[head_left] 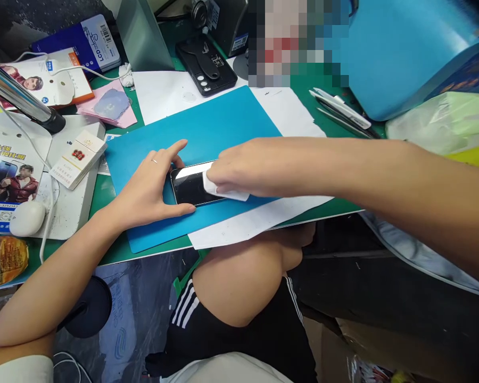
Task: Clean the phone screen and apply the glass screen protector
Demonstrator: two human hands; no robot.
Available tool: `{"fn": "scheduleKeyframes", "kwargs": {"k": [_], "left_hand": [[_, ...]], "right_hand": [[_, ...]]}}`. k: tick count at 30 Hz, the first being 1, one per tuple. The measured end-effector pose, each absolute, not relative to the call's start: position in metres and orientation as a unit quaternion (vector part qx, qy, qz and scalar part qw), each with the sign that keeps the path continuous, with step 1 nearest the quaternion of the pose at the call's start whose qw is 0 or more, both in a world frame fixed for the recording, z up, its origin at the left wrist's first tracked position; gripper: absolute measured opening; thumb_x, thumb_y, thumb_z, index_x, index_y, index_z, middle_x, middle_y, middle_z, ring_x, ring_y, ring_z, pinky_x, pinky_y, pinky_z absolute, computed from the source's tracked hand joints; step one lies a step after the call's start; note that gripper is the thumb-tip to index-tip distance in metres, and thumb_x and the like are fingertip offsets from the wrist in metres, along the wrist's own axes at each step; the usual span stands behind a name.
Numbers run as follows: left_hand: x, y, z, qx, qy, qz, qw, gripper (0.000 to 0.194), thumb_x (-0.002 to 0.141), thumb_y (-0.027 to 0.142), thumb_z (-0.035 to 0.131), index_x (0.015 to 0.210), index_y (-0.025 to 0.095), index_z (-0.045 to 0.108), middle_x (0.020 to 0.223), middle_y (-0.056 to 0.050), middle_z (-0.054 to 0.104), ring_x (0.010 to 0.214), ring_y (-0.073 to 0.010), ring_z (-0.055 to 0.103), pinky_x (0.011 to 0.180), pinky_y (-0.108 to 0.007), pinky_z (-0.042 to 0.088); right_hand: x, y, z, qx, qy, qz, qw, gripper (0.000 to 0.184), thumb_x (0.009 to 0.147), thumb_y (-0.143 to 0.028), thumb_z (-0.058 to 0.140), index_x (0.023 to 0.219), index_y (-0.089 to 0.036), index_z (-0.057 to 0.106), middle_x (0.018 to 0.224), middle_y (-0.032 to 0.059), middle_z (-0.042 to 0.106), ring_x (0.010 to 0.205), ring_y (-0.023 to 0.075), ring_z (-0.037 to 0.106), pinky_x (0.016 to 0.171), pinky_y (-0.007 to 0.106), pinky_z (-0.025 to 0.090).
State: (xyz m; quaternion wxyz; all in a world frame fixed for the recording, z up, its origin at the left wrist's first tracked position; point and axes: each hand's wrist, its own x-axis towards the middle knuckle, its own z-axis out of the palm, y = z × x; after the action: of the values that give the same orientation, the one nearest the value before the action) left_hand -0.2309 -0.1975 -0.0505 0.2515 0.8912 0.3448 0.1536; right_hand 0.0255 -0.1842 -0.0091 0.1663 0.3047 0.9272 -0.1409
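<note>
A smartphone (189, 187) with a dark, glossy screen lies face up on a blue mat (231, 119). My left hand (154, 183) is at its left end, thumb and fingers spread around the phone's edges and holding it against the mat. A white wipe (237, 195) is bunched under my right hand (237, 167), whose closed fingers press it onto the screen. The right part of the phone is hidden beneath that hand and the wipe.
White paper (155, 101) lies under the mat. Behind are a black phone case (206, 64) and tweezers and pens (341, 111). A cigarette pack (79, 159) rests on a white box at left. A blue container (407, 53) and plastic bag (443, 119) stand at right.
</note>
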Motion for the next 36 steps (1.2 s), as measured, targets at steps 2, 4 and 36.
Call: {"fn": "scheduleKeyframes", "kwargs": {"k": [2, 4, 36], "left_hand": [[-0.231, -0.197, -0.05, 0.892, 0.343, 0.153, 0.251, 0.107, 0.08, 0.068, 0.08, 0.164, 0.029, 0.026, 0.13, -0.012, 0.062, 0.107, -0.0313, 0.057, 0.099, -0.05, 0.047], [-0.231, -0.197, -0.05, 0.894, 0.34, 0.153, 0.249, 0.107, 0.081, 0.068, 0.08, 0.164, 0.029, 0.025, 0.13, -0.012, 0.062, 0.107, -0.0313, 0.057, 0.098, -0.049, 0.048], [-0.232, -0.197, -0.051, 0.892, 0.345, 0.156, 0.249, 0.107, 0.08, 0.065, 0.081, 0.165, 0.03, 0.025, 0.13, -0.012, 0.062, 0.107, -0.0314, 0.057, 0.098, -0.051, 0.048]], "right_hand": [[0.024, -0.187, -0.008, 0.289, 0.93, -0.146, 0.176, 0.011, 0.082, -0.012, 0.057, 0.077, -0.021, 0.061, 0.075, 0.0029, 0.062, 0.06, 0.0157, 0.045, 0.056, 0.033, 0.023], [0.023, -0.187, -0.008, 0.306, 0.926, -0.136, 0.174, 0.011, 0.085, -0.015, 0.057, 0.078, -0.021, 0.061, 0.076, 0.0035, 0.063, 0.06, 0.0158, 0.045, 0.057, 0.034, 0.024], [0.03, -0.193, -0.009, 0.342, 0.908, -0.149, 0.191, 0.011, 0.083, -0.012, 0.06, 0.084, -0.02, 0.066, 0.086, 0.0064, 0.07, 0.072, 0.0194, 0.055, 0.061, 0.035, 0.029]]}}
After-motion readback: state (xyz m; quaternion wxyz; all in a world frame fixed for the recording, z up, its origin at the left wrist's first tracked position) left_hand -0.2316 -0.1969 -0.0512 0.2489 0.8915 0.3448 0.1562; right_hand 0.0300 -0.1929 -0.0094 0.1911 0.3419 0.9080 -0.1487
